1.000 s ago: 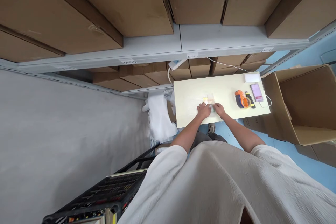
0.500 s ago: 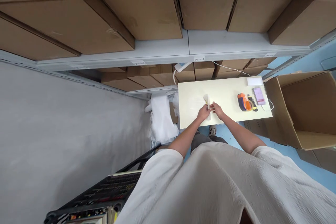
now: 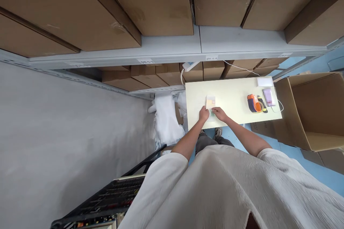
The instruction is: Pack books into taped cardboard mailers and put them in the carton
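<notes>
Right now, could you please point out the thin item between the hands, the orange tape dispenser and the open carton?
Thin item (image 3: 210, 101): head view, its upper part.
Orange tape dispenser (image 3: 253, 101): head view, its body.
Open carton (image 3: 319, 105): head view, its inner wall.

Whitish packet (image 3: 211, 98) with orange and green patches, cream table (image 3: 231, 96), orange-and-navy tape dispenser (image 3: 252, 103)

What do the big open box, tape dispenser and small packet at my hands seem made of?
Big open box: matte cardboard, by its plain brown panels. Tape dispenser: probably smooth plastic, by its bright orange. Small packet: perhaps thin film, by its pale, translucent look; finish unclear.
</notes>
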Demonstrator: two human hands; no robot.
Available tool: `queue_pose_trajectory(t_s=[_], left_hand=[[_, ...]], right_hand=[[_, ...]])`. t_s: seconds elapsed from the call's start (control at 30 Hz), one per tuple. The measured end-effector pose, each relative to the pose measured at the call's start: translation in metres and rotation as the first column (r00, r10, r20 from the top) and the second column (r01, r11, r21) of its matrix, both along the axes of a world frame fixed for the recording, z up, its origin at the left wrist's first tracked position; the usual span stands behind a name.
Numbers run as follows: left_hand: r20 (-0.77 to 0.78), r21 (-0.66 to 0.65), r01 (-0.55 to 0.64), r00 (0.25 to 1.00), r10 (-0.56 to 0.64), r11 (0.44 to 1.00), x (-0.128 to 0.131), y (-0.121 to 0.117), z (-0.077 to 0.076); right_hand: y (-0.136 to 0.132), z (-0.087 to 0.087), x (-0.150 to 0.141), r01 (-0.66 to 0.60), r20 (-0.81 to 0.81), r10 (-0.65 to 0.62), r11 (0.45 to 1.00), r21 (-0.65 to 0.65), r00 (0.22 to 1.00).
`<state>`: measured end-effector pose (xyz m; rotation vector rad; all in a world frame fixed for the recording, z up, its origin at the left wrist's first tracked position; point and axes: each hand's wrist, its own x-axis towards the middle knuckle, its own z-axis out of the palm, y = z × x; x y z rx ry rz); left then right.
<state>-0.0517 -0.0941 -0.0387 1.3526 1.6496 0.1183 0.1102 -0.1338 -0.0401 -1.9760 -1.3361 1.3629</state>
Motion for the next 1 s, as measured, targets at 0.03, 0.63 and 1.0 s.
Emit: queue_pose_trajectory(t_s=[0.03,0.63,1.0], left_hand=[[-0.025,0.010,0.001,1.000,0.000,1.000,-0.002,0.002,-0.003],[0.163,0.015,0.080,0.983,-0.081,0.997,-0.039,-0.006,0.004],[0.310,-0.006,0.171,0.937,-0.161,0.985,-0.013,-0.010,0.008]], right_hand=[[-0.001,-0.002,-0.002,-0.008,0.024,0.008,1.000,-0.005,1.000],[-0.013,-0.001,-0.008,0.089,0.240,-0.076,0.995,-0.046,0.968],[-0.013,-0.004,0.018,0.202,0.182,-0.184,0.976,-0.083,0.966]])
